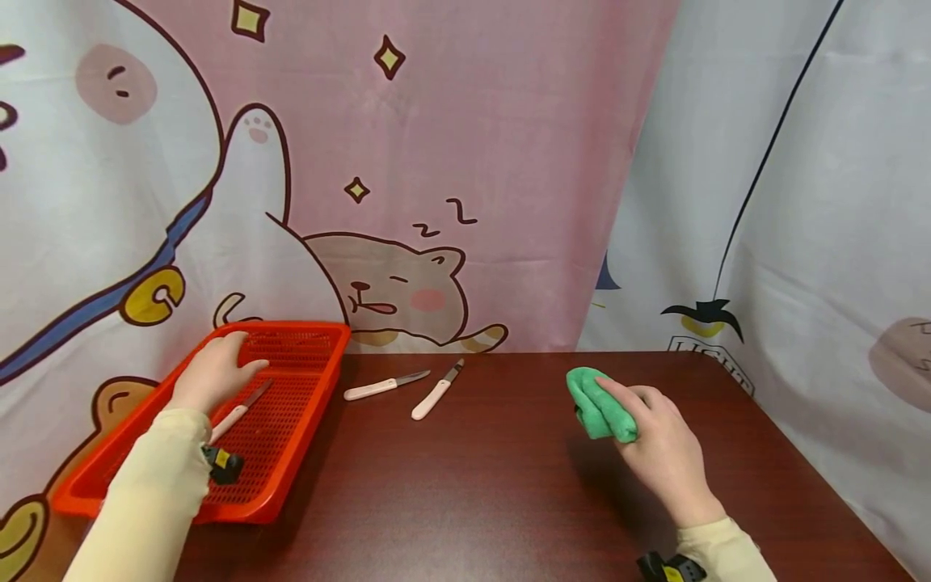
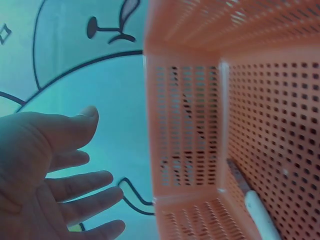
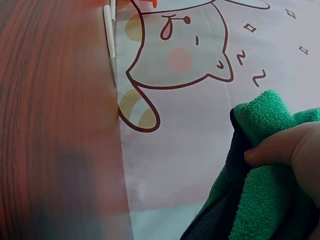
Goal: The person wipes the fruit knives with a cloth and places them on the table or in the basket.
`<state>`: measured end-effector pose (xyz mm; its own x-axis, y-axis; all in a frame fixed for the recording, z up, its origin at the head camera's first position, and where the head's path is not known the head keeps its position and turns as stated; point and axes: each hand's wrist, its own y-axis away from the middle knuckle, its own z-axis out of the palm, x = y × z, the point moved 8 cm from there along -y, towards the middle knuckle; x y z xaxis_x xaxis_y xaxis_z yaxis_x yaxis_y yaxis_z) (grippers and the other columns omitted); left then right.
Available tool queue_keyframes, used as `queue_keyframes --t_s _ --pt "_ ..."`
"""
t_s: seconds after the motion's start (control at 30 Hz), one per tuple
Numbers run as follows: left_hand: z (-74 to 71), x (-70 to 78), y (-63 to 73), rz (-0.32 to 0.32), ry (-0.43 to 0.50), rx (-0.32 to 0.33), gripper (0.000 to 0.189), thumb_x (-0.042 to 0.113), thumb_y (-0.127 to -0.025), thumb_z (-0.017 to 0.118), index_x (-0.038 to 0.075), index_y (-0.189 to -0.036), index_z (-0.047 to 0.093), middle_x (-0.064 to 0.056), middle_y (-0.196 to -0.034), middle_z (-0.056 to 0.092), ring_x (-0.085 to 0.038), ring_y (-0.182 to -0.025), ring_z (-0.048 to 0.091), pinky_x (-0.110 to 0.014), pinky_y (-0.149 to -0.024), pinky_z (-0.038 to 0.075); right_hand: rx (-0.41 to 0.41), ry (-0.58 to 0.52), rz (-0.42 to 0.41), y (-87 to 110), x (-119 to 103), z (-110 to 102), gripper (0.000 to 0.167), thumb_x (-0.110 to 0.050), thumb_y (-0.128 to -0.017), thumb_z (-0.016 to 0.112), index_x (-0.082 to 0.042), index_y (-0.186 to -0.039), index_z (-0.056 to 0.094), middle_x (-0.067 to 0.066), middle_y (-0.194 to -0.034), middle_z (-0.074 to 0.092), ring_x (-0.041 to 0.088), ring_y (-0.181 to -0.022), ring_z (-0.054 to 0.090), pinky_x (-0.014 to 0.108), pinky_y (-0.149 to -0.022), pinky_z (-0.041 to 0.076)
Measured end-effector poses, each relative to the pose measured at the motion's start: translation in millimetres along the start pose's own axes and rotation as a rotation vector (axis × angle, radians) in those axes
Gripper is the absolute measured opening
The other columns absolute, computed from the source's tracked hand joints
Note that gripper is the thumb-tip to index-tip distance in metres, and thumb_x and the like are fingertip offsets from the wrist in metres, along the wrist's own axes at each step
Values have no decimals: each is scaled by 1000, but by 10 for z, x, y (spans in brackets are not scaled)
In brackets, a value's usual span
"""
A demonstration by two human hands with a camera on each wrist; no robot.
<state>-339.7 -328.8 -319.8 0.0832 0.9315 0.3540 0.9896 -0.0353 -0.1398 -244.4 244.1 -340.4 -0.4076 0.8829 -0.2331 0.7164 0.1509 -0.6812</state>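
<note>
My left hand (image 1: 212, 376) is over the red plastic basket (image 1: 305, 453), fingers spread and nothing in them. Inside that basket lies a knife (image 1: 231, 422) with a white handle; the left wrist view shows the same knife (image 2: 259, 215) on the perforated floor, apart from the hand. On the right, my right hand (image 1: 665, 444) grips a folded green cloth (image 1: 598, 404) above the table. The right wrist view shows the thumb pressed into the fluffy cloth (image 3: 265, 200), which has a dark underside.
Two more white-handled knives lie on the dark brown table (image 1: 465, 501) near its back edge: one knife (image 1: 372, 390) beside the basket, the other knife (image 1: 434, 398) slanted to its right. A cartoon-printed curtain (image 1: 494, 162) hangs directly behind the table and along the right side.
</note>
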Motion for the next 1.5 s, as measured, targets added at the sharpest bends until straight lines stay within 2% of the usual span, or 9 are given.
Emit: queue_keyframes --t_s 0.2,0.37,0.6,0.73,1.1,1.33,1.5 --pt "-143 263 22 91 1 62 72 31 -95 67 -16 -141 36 -40 -136 42 -57 -122 41 -68 -99 33 9 5 14 8 43 -53 81 11 -64 76 -25 -135 61 13 -107 59 32 -94 57 49 -57 49" --pt "-216 551 68 156 14 76 69 32 -96 65 -13 -141 38 -38 -136 44 -55 -123 42 -67 -99 34 13 2 22 7 65 -67 82 11 -64 78 -25 -135 61 13 -107 59 33 -94 56 50 -59 49" --pt "-246 951 158 205 42 83 64 28 -96 64 -11 -141 41 -35 -138 45 -51 -125 42 -64 -102 33 29 -8 11 -5 54 -78 81 12 -65 77 -24 -136 61 13 -107 59 32 -93 56 51 -63 49" --pt "-216 1169 217 223 52 86 63 26 -96 65 -11 -141 42 -33 -139 45 -50 -127 42 -63 -104 33 27 -8 14 -14 41 -69 80 11 -65 77 -24 -136 61 14 -108 59 32 -94 56 52 -62 50" --pt "66 1595 213 251 28 102 63 28 -93 68 -10 -138 46 -32 -134 51 -47 -122 49 -58 -101 39 37 -20 16 -18 35 -28 81 11 -65 77 -25 -136 61 13 -107 59 32 -94 57 52 -64 49" --pt "318 1752 180 260 40 104 63 29 -92 70 -9 -136 48 -31 -130 54 -45 -118 53 -57 -98 42 24 -23 15 -22 8 9 80 10 -66 77 -24 -136 60 13 -108 59 31 -94 57 50 -62 50" --pt "558 1829 138 251 59 119 64 32 -90 72 -6 -136 51 -27 -128 56 -42 -116 55 -55 -96 45 27 -29 7 -34 -22 29 79 10 -66 77 -24 -136 60 13 -108 59 32 -94 57 51 -62 50"
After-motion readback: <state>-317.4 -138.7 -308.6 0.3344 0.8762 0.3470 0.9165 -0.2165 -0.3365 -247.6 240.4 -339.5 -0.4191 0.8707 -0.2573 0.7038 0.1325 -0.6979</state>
